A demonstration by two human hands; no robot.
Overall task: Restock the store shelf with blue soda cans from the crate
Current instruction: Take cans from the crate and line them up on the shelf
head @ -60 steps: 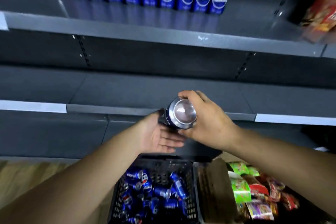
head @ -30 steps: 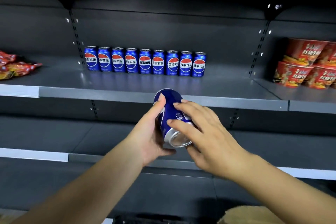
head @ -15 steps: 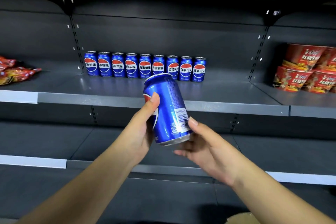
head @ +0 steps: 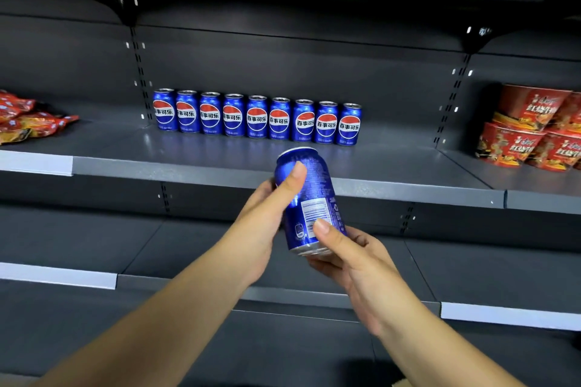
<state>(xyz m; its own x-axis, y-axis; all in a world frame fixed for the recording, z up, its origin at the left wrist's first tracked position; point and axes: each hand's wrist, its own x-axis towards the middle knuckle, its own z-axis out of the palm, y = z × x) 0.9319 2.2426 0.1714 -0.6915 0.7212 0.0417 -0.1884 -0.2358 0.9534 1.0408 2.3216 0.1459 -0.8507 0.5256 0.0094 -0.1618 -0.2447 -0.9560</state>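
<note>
A blue soda can [head: 314, 195] is held upright, slightly tilted, in front of the grey shelf [head: 393, 190]. My left hand [head: 267, 217] grips its left side, thumb across the upper body. My right hand [head: 349, 258] holds its base, thumb on the lower label and fingers cupped underneath. Its barcode side faces me. Several blue soda cans [head: 256, 118] stand in a row at the back of the shelf, logos forward. The crate is out of view.
Red snack bags [head: 28, 119] lie on the shelf at the far left. Red noodle cups [head: 531, 132] are stacked on the neighbouring shelf at the right. A lower shelf [head: 188, 283] runs behind my forearms. Bare shelf surface lies to the right of the can row.
The view rose from the crate to the shelf. The can went from lying sideways in my right hand to upright between both hands, with my left hand taking hold of its side.
</note>
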